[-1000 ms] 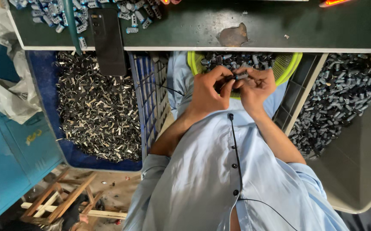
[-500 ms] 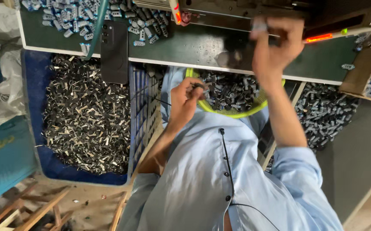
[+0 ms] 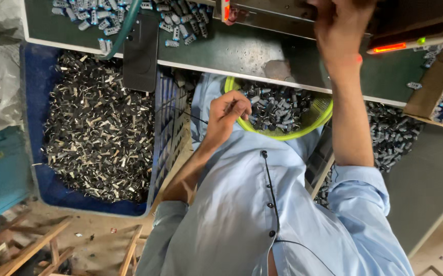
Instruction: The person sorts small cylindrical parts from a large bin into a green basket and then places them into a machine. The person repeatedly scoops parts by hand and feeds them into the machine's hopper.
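The grip of the left hand [image 3: 227, 113] is closing narrow, fingers curled and pinched at the near rim of the yellow-green basket [image 3: 317, 118]; whether a small part is caught between the fingertips I cannot tell. The basket is sitting on the person's lap just right of that hand, and it is holding a heap of small grey and black parts [image 3: 277, 106], which are lying touching one another just beyond the fingertips.

The right hand [image 3: 340, 31] is reaching well up and away from the left, over the far side of the dark green worktop [image 3: 242, 48], its fingers folding down onto the machine [image 3: 303, 10] at the top edge. What its grip is holding is hidden, so I cannot tell how it is standing. Just right of that hand an orange-red lamp [image 3: 389, 48] is glowing on the machine.

Well to the left of the left hand a blue crate [image 3: 37, 168] is standing on the floor, filled with dark metal clips [image 3: 99, 133]. Above the crate, a black phone [image 3: 141, 53] is lying at the worktop's near edge, and more small grey parts [image 3: 175, 20] are scattered beyond it. The person's light blue shirt [image 3: 242, 220] is filling the space below both hands.
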A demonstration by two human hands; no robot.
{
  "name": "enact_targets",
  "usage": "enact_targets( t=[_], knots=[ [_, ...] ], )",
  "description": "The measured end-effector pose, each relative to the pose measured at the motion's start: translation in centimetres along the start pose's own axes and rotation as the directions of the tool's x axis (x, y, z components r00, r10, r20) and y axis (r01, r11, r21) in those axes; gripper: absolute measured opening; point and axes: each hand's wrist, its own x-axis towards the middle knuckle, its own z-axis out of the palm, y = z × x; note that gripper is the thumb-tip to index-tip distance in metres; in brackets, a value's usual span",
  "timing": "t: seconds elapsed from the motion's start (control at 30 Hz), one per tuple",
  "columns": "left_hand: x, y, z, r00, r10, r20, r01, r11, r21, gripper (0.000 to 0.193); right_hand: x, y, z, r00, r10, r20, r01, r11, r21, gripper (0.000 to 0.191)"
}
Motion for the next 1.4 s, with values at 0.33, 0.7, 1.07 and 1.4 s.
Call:
enact_targets(
  t=[0.33,0.7,1.07,1.4],
  knots=[
    [0.1,1.8,0.9,0.999,0.038,0.023,-0.036,0.995,-0.093,0.015,-14.6,-9.5,4.1,0.815,0.464,0.346,-0.55,0.434,0.713,0.025],
    [0.6,2.5,2.0,0.894,0.436,0.105,-0.391,0.644,0.658,0.021,-19.2,-7.5,6.0,0.699,0.621,0.356,-0.503,0.072,0.861,0.03],
    [-6.0,7.0,-3.1,0.897,0.414,-0.153,-0.441,0.832,-0.337,0.02,-20.6,-4.4,5.7,0.461,0.569,0.681,-0.3,-0.623,0.723,0.028],
    [-2.0,-4.5,-2.6,0.988,-0.123,0.095,0.08,0.927,0.366,0.026,-19.8,-4.3,3.6,0.551,0.782,0.291,-0.438,-0.026,0.899,0.031]
  ],
)
